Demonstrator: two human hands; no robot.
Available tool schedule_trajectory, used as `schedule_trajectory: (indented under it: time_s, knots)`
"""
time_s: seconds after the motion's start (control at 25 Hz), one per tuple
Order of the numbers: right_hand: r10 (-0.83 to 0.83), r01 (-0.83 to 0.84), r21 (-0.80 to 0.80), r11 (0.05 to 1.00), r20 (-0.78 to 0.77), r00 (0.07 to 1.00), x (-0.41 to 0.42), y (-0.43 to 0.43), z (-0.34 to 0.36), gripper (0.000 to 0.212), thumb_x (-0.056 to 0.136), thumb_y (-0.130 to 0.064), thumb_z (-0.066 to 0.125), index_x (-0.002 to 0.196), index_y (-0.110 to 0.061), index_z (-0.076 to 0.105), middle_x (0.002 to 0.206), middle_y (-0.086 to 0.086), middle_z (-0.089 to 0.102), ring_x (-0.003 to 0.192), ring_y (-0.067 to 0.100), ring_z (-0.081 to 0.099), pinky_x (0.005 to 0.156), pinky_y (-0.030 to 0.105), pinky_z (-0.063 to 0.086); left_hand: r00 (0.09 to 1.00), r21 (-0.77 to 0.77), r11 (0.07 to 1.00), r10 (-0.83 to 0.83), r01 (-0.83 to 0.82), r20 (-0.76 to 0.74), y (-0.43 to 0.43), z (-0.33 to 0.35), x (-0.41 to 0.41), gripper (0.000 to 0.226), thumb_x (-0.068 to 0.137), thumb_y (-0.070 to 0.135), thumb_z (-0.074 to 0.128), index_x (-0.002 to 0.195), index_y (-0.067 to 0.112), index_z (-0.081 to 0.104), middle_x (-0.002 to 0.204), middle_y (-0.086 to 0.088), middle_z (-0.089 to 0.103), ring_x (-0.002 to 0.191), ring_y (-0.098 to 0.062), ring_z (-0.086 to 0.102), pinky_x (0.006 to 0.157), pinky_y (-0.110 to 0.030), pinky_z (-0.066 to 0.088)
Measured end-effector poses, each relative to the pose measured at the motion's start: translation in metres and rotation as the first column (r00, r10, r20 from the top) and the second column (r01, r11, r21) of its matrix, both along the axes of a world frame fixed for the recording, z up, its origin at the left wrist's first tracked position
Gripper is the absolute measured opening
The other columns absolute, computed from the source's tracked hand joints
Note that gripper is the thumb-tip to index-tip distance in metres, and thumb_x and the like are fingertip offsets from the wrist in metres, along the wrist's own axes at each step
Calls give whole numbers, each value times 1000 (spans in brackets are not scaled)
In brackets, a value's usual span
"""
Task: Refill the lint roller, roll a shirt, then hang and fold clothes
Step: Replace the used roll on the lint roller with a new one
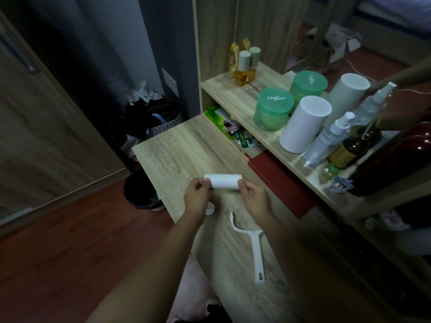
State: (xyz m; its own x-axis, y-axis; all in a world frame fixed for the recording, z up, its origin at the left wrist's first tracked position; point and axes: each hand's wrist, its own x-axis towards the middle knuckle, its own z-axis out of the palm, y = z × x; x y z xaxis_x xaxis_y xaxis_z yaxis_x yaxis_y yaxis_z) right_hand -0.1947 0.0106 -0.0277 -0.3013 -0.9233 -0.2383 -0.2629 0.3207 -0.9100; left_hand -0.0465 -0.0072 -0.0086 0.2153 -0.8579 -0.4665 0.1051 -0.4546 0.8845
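We hold the white refill roll [224, 181] over the wooden desk [177, 148], 1 end in each hand. Left hand [197, 193] pinches the left end, right hand [253, 194] pinches the right end; both are closed on the roll, which sits level and looks clear of the desk, though we cannot be sure.

Progress: early, in our judgement. The lint roller handle [253, 243] lies bare on the desk near us, just below the right wrist, no roll on it. A small white round cap [210, 209] sits by the left wrist, partly hidden. So the refill is not mounted yet. Left to do: slide the roll onto the handle, roll a shirt, hang and fold. No shirt or hanger in view.

Surface: light wood-grain desk, mostly bare. A dark red flat case [279, 183] lies along its right edge. The shelf [233, 89] above carries 2 green tubs [272, 110], 2 white cylinders [305, 123], spray bottles [326, 138] and amber bottles [242, 68].

Room: dim, reddish wood floor [58, 241], a dark bin [142, 194] beside the desk, a wardrobe door [46, 124] at left.
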Motion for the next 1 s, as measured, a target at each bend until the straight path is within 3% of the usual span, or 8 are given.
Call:
schedule_trajectory:
  time_s: [0.12,0.2,0.28,0.44,0.64,0.76,0.84,1.0]
  knots:
    - [-40,37,57,998,62,997,5,5,-5,41,80,-65,45,107,-42,66,94,-5,72,95,16,66,87,37,53,972,-130,989,-34,66,233,11,8,-7,17,85,29,59,74,17,63,81,-8,67,84,-28,63,78,-41,50]
    - [-97,88,63,994,165,982,9,5,-7,33,72,-74,44,87,-54,66,85,-9,71,92,15,67,90,44,53,941,-213,973,-12,89,338,17,13,-14,18,89,25,58,78,11,62,80,-6,65,78,-22,60,71,-33,46]
    - [-153,148,39,988,265,952,17,4,4,30,81,-63,48,87,-43,69,83,-9,70,91,15,67,91,43,53,912,-258,962,29,85,409,22,18,-20,19,90,22,57,80,7,62,83,-8,63,77,-18,57,65,-26,39]
    - [-204,188,82,979,499,843,20,-2,13,37,95,-34,47,115,-5,61,106,13,67,101,21,65,87,27,53,837,-322,933,44,160,545,29,20,-24,16,90,17,58,86,3,65,97,-14,58,85,-16,52,72,-19,36]
    - [-153,59,149,987,764,627,0,5,4,44,98,-31,40,127,1,50,121,19,62,107,19,64,89,24,50,803,-504,755,-50,420,594,35,27,-24,17,85,16,67,98,5,66,104,-6,62,90,-8,58,78,0,38]
    - [-170,39,191,981,740,650,-13,12,-1,46,98,-36,41,128,-1,48,121,15,60,105,19,63,85,25,49,833,-423,778,-222,464,506,35,25,-14,27,88,24,63,112,12,58,102,10,63,89,3,61,75,-4,45]
    - [-200,47,230,972,708,678,-19,13,0,44,97,-35,41,126,-3,47,116,14,57,96,16,61,79,23,49,738,-351,777,-206,523,642,32,6,-3,25,92,20,56,115,9,60,110,-2,66,97,-11,63,83,-11,45]
    - [-176,23,235,972,659,731,-30,11,2,46,97,-38,41,128,-3,45,124,19,53,96,17,60,72,19,56,283,83,665,-423,742,861,26,-39,14,36,92,15,52,127,6,54,138,-15,49,124,-35,46,104,-32,33]
